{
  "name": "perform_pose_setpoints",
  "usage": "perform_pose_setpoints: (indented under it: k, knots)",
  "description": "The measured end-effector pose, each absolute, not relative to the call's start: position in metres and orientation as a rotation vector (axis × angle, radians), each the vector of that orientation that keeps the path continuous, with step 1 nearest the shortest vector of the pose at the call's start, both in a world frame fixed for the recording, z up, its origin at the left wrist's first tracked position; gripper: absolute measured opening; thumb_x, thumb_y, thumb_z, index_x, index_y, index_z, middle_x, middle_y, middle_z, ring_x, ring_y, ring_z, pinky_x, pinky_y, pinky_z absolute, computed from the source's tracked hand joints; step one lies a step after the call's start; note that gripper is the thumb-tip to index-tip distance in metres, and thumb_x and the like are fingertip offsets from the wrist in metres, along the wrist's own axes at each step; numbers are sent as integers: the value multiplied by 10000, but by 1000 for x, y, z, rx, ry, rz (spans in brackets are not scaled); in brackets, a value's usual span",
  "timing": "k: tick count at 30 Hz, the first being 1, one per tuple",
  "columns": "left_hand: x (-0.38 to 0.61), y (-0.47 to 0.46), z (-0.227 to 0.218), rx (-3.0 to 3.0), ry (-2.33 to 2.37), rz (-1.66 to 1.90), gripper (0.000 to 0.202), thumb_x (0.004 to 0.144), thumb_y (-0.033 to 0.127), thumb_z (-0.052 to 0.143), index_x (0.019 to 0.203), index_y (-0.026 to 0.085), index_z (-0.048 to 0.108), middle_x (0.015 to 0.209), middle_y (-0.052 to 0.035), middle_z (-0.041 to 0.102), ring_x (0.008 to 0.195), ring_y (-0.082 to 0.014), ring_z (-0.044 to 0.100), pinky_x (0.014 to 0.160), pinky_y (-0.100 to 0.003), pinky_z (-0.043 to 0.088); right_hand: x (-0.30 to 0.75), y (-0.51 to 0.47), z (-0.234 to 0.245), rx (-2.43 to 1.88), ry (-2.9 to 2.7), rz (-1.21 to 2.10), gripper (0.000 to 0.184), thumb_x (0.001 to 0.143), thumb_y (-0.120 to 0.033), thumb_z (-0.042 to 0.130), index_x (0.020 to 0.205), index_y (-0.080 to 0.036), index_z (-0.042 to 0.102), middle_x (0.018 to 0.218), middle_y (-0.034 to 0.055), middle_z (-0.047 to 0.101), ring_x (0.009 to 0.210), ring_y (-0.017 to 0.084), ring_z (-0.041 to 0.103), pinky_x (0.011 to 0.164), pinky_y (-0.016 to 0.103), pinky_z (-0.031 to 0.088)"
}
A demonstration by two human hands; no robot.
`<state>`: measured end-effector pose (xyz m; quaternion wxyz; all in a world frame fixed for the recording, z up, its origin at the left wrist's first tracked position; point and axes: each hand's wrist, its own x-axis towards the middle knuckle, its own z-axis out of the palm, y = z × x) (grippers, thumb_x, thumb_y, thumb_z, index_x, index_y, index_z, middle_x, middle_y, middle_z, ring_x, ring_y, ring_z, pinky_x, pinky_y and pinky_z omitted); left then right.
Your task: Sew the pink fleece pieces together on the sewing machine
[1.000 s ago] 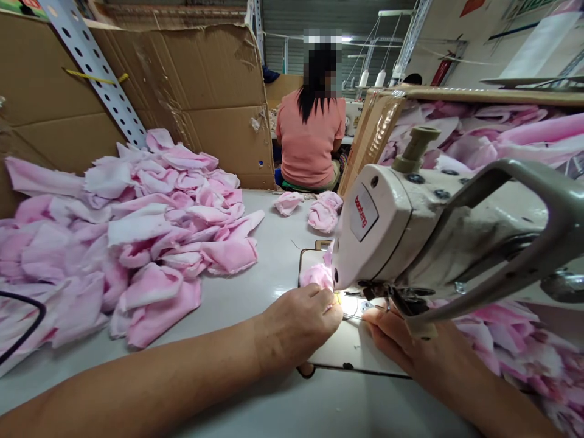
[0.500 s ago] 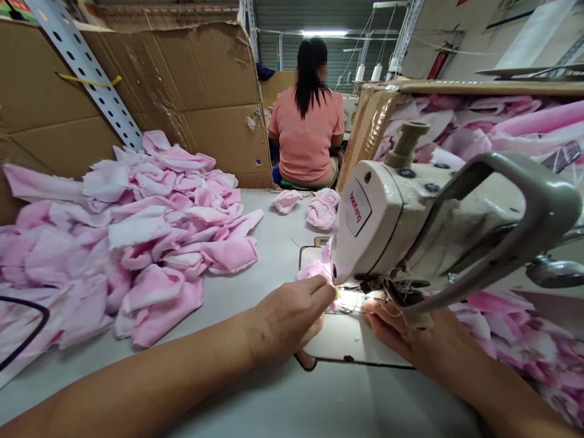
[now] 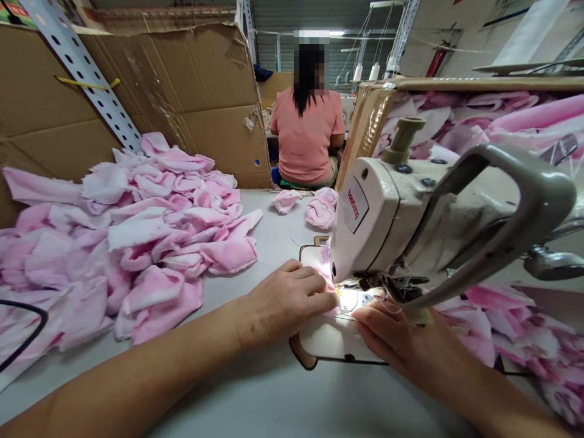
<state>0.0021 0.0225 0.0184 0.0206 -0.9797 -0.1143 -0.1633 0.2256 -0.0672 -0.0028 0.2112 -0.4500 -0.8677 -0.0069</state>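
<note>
The left hand [image 3: 283, 299] lies palm down on the machine bed, its fingers [image 3: 314, 285] stretched out close together, resting on a pink fabric piece [image 3: 325, 272]; the thumb is hidden, so I cannot tell whether it pinches the cloth. The fabric piece lies on the bed just in front of the sewing machine head [image 3: 367, 219], its edge running to the presser foot [image 3: 396, 286], under a lit patch. The right hand [image 3: 392, 334] sits just beside that foot, fingers [image 3: 371, 322] loosely curved, and what they hold, if anything, cannot be told. A large heap of pink fabric pieces [image 3: 137, 240] lies on the white table [image 3: 269, 389] to the left, with two small bundles [image 3: 322, 208] further ahead. Floral pink fabric [image 3: 474, 121] rises to the right, and a person in a coral shirt [image 3: 305, 140] sits beyond, back turned
</note>
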Motion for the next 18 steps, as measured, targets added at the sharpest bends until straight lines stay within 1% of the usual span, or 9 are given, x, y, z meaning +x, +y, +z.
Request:
perform_pose_setpoints:
  k: [3, 6, 9, 11, 13, 15, 18]
  knots:
    - [1, 24, 20, -3084, -374, -479, 198, 851, 117, 501, 1001, 222, 575, 897, -20, 611, 819, -167, 521, 783, -308, 321, 226, -70, -4, -1309, -2410, 54, 201, 926, -160, 407, 846, -196, 588, 675, 7, 585, 655, 158, 548, 661, 305, 373]
    - [1, 26, 22, -3195, -428, -475, 204, 834, 136, 532, 1020, 207, 577, 897, -23, 613, 824, -169, 518, 787, -309, 312, 226, -72, -4, -1361, -2384, 100, 223, 941, -182, 391, 845, -202, 591, 662, 7, 584, 639, 157, 535, 625, 302, 343]
    - [2, 29, 19, -3240, -465, -541, 146, 877, 175, 522, 1003, 207, 590, 873, -20, 618, 826, -165, 524, 779, -303, 311, 226, -74, -3, -1374, -2384, 107, 219, 932, -168, 397, 847, -209, 594, 666, 3, 580, 636, 160, 526, 598, 306, 302]
    - [3, 31, 16, -3209, -423, -594, 117, 905, 202, 507, 957, 213, 611, 839, -16, 622, 813, -166, 526, 777, -307, 317, 226, -76, -1, -1416, -2393, 104, 214, 923, -159, 407, 838, -217, 594, 666, -4, 570, 622, 155, 511, 572, 305, 267]
    - [4, 31, 13, -3146, -363, -647, 140, 926, 227, 491, 892, 208, 626, 813, -18, 624, 780, -166, 524, 750, -306, 336, 226, -77, -1, -1470, -2386, 110, 224, 927, -167, 405, 808, -219, 588, 663, -7, 562, 602, 148, 493, 553, 305, 239]
    - [6, 30, 12, -3102, -305, -686, 184, 942, 236, 470, 855, 194, 626, 836, -30, 628, 757, -164, 523, 713, -295, 366, 225, -77, 0, -1491, -2384, 123, 241, 936, -182, 396, 781, -216, 579, 667, -6, 566, 594, 145, 486, 550, 307, 231]
    - [8, 28, 14, -3117, -163, -733, 217, 961, 189, 407, 888, 168, 610, 887, -49, 636, 769, -154, 540, 703, -269, 419, 223, -77, 3, -1498, -2376, 145, 272, 952, -196, 377, 753, -212, 562, 666, -11, 560, 605, 144, 486, 569, 307, 242]
